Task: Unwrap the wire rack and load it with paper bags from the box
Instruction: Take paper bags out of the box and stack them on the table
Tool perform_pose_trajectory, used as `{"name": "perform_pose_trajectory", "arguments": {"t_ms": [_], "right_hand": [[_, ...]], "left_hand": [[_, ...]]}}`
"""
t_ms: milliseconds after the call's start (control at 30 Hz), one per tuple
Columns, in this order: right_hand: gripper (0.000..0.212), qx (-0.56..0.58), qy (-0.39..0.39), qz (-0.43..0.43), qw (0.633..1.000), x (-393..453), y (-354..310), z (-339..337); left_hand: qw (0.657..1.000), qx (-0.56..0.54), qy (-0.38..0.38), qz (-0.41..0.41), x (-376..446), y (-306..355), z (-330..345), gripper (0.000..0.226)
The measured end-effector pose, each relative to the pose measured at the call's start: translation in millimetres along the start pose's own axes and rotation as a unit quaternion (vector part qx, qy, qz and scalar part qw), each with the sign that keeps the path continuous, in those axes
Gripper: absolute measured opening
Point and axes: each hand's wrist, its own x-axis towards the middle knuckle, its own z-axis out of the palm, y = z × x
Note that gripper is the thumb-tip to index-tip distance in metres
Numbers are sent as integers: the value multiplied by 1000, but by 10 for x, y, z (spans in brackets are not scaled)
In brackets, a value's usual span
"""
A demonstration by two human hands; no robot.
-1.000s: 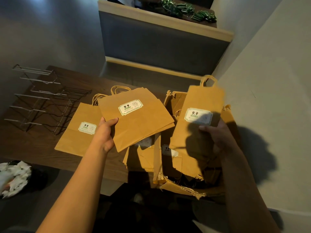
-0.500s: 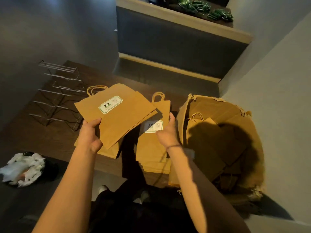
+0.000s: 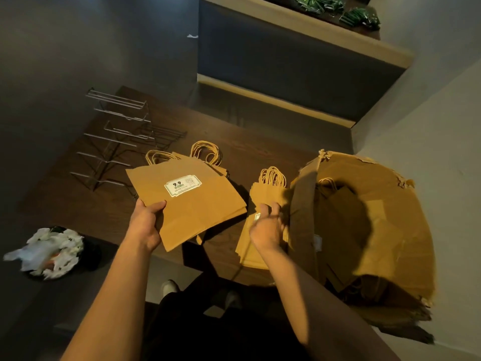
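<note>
The torn box (image 3: pixel 385 230) at right holds more bags, lying loose; the left hand (image 3: pixel 145 225) pinches a bag stack (image 3: pixel 192 201) by its near corner, handles far, above the worktop (image 3: pixel 78 212); the right hand (image 3: pixel 268 227) grips a second stack (image 3: pixel 263 196), handles far; the wire rack (image 3: pixel 117 142) stands bare, far left.

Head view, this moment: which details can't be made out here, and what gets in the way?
- Label on the small bag stack: mostly covered by the right hand, which is motion-blurred, so its grip is unclear.
- Cardboard box: the inside lies in deep shadow, so the bag count is unreadable.
- Print on the label of the bag stack gripped by the left hand: too small beyond "9.9".
- Wire rack: thin wires fade into the dark table.
</note>
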Motion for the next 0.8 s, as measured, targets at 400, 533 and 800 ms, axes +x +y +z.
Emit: {"name": "perform_pose_trajectory", "arguments": {"t_ms": [400, 533, 800], "right_hand": [[48, 578, -262, 82, 768, 151, -755, -352], [45, 584, -198, 110, 780, 197, -963, -59], [32, 319, -200, 276, 885, 539, -1000, 1308]], "left_hand": [[967, 233, -96, 44, 314, 151, -109, 19], [956, 286, -10, 57, 488, 224, -272, 13], [931, 364, 14, -18, 876, -25, -849, 29]]}}
